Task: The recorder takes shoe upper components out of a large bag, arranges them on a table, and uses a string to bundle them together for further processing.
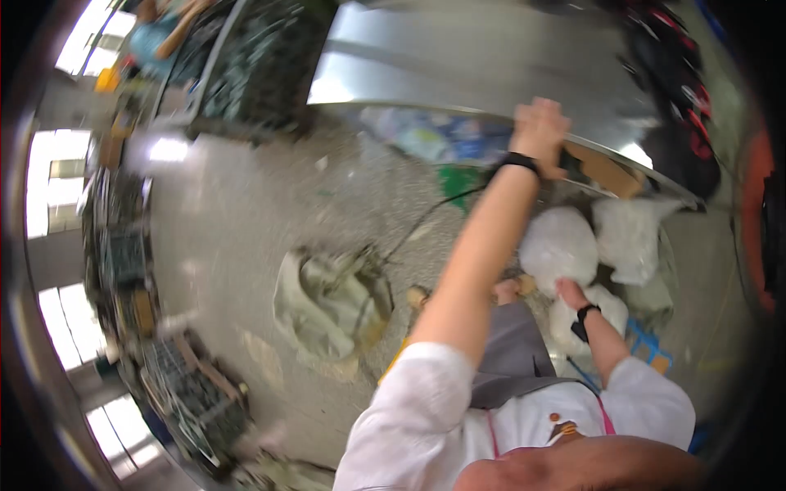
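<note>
The right hand [571, 291] is laid, fingers spread, on a white bag [559, 245] just ahead of it. The left hand [540, 131] is clamped on the metal counter [458, 65] edge, well apart.

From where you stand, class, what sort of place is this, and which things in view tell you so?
Probably a workshop or sorting hall: a bare concrete floor, a long steel table, stacked crates and filled white bags by the right hand.

White bags [559, 245], black wristbands [521, 161]
</note>
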The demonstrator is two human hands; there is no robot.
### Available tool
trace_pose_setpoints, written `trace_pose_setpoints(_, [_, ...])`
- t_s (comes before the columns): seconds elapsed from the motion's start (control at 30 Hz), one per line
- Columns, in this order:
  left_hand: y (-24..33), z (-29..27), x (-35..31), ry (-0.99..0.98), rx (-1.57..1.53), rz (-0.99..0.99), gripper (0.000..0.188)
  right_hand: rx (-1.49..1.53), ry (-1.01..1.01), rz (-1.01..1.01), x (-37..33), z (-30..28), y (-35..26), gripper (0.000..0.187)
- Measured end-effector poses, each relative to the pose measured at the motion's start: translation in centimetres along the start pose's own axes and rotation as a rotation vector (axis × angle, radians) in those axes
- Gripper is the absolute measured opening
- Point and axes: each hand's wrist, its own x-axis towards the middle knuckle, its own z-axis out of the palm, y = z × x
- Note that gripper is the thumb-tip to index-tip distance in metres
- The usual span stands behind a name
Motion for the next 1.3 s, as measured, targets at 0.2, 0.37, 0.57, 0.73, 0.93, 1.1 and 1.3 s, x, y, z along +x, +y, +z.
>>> trace_pose_setpoints(0.2, [0.5,7.0,-21.4,0.122,-0.482,-0.120,0.074,0.223,-0.539,0.068,-7.1,11.6,-16.5,0.026])
trace_pose_setpoints(0.37, [-5.9,15.7,-64.4,-0.810,-0.472,-1.110,0.033,-0.499,-0.852,-0.284,-7.1,15.6,-25.2,0.030])
trace_pose_setpoints(0.57, [-8.7,3.4,-93.0,-0.826,-0.331,-2.037,0.031,-0.656,-0.311,-0.327,-0.8,13.8,-29.7,0.020])
trace_pose_setpoints(0.73, [-11.6,1.6,-95.5,-0.356,-0.411,-2.096,0.038,-0.742,-0.532,-0.205,1.2,16.8,-33.8,0.020])
trace_pose_setpoints(0.93, [-18.2,12.6,-87.3,-0.131,-0.542,-1.756,0.035,-0.610,-0.799,-0.138,4.6,23.3,-39.4,0.020])
trace_pose_setpoints(1.1, [-28.5,16.1,-81.5,0.132,-0.790,-1.814,0.040,-0.581,-0.688,-0.128,8.9,25.5,-42.9,0.019])
trace_pose_setpoints(1.3, [-37.5,22.3,-82.5,-0.093,-0.828,-2.048,0.039,-0.545,-0.647,0.107,11.8,22.3,-41.1,0.020])
